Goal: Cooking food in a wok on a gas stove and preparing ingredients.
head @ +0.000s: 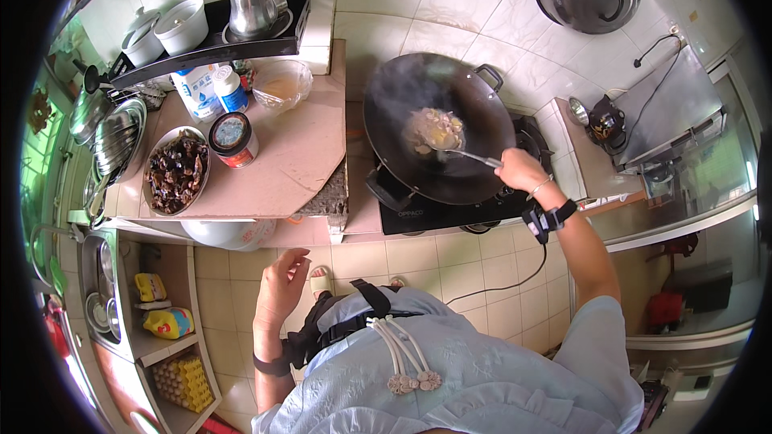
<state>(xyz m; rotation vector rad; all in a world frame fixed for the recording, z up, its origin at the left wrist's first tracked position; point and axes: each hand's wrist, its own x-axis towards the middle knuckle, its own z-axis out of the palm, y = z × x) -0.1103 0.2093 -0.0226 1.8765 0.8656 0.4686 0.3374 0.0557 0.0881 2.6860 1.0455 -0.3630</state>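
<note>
A large dark wok (476, 169) sits on a black gas stove (458, 217), with steam rising over its left half. In its middle lie chopped pale pieces of food (439, 123) in a little liquid. My right hand (523, 170) grips the handle of a metal spatula or ladle (476, 158), whose head is down among the food. My left hand (283, 286) hangs in front of my body with nothing in it, its fingers loosely curled and apart, below the counter's front edge.
The pink counter (289, 163) bears a bowl of dark chopped food (178, 172), a lidded jar (233, 140), a white bottle (230, 89) and a plastic-covered bowl (281, 85). A black shelf (211, 60) overhangs it. A cable (512, 285) runs from my right wrist.
</note>
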